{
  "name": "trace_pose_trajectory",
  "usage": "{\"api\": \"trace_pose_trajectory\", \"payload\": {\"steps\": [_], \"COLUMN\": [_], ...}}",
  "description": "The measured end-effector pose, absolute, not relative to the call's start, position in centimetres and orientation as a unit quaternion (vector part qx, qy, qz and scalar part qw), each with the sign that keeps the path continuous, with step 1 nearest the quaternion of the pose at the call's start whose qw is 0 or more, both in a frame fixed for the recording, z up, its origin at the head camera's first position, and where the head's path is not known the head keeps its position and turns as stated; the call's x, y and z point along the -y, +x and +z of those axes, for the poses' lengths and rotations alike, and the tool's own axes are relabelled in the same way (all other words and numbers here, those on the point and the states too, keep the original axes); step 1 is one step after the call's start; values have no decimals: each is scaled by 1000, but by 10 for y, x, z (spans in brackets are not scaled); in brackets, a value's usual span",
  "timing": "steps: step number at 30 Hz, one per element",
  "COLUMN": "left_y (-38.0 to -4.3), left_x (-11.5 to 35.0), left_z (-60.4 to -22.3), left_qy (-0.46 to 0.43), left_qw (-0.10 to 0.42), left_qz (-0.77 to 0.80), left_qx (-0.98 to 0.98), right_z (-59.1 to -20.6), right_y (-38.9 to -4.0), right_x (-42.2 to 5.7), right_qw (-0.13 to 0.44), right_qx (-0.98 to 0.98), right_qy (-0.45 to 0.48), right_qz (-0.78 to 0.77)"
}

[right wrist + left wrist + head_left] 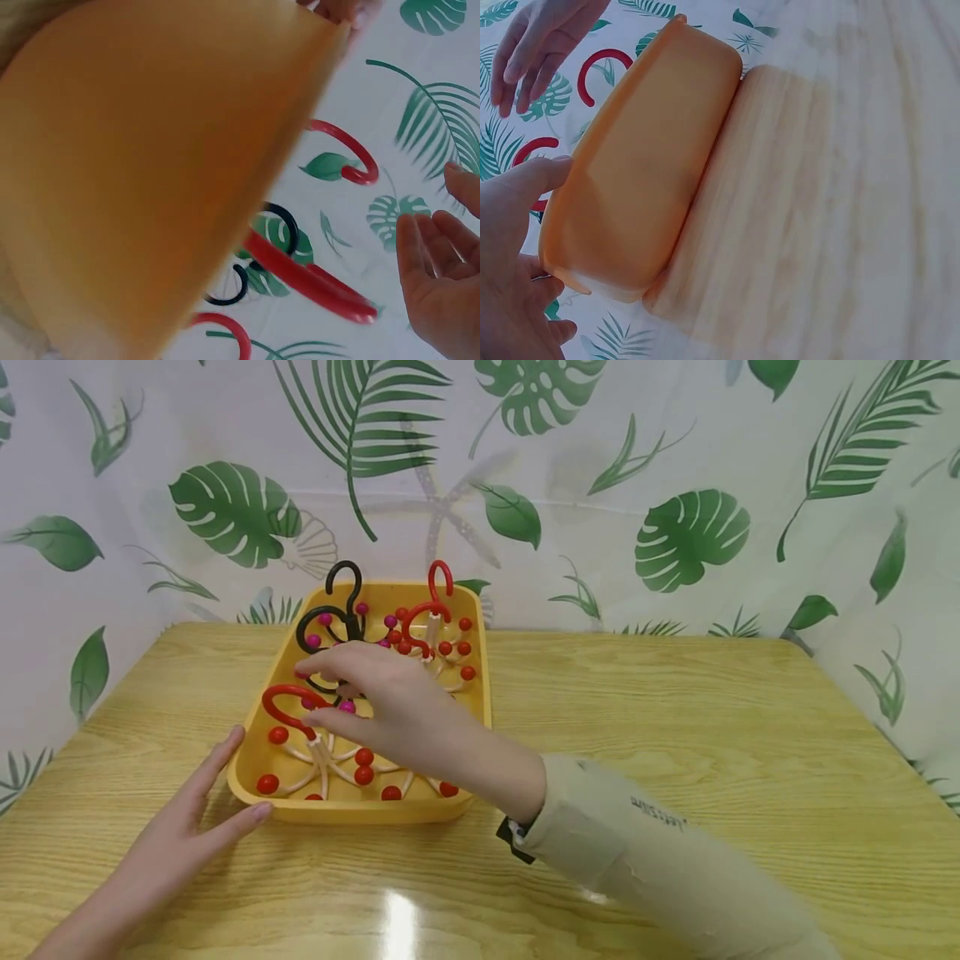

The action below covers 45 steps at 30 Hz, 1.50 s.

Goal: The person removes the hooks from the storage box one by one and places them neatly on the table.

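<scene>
Yellow tray (345, 812) at left on the table (637, 710), red hooks (287, 690) and black hooks (343, 564) inside, left hand (176, 831) spread against its near left corner, right hand (393, 693) above the hooks, thumb and fingers apart.

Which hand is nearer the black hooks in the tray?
Right: the right hand hovers over the yellow tray, close to the black hooks. The left hand touches the tray's near left corner.

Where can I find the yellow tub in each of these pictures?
Head: the yellow tub sits left of centre, seen from above.
Left wrist: the tub slants through the left half, outer wall showing.
Right wrist: the tub is close and blurred, filling much of the left side.
Shared landmark: the leaf-printed backdrop.
</scene>
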<state>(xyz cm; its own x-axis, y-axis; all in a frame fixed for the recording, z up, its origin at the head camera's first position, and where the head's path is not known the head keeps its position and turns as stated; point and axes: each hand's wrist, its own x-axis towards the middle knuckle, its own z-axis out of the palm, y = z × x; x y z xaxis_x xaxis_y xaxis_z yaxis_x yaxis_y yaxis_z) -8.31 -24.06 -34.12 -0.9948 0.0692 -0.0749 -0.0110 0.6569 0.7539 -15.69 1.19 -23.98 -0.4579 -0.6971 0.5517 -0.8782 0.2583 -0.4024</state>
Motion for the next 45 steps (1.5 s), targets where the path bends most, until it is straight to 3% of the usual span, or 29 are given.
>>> {"api": "trace_pose_trajectory", "payload": {"steps": [18, 32, 45], "left_y": [-82, -81, -81], "left_x": [240, 240, 240], "left_z": [-344, -344, -343], "left_qy": [15, 15, 15], "left_qw": [52, 56, 56], "left_qz": [415, 420, 418], "left_qx": [-908, -906, -907], "right_z": [-257, -258, -253], "right_y": [-173, -173, -170], "right_x": [22, 27, 28], "right_qw": [37, 44, 89], "right_qx": [857, 860, 865], "right_qy": [399, 391, 406], "right_qz": [325, 325, 282]}}
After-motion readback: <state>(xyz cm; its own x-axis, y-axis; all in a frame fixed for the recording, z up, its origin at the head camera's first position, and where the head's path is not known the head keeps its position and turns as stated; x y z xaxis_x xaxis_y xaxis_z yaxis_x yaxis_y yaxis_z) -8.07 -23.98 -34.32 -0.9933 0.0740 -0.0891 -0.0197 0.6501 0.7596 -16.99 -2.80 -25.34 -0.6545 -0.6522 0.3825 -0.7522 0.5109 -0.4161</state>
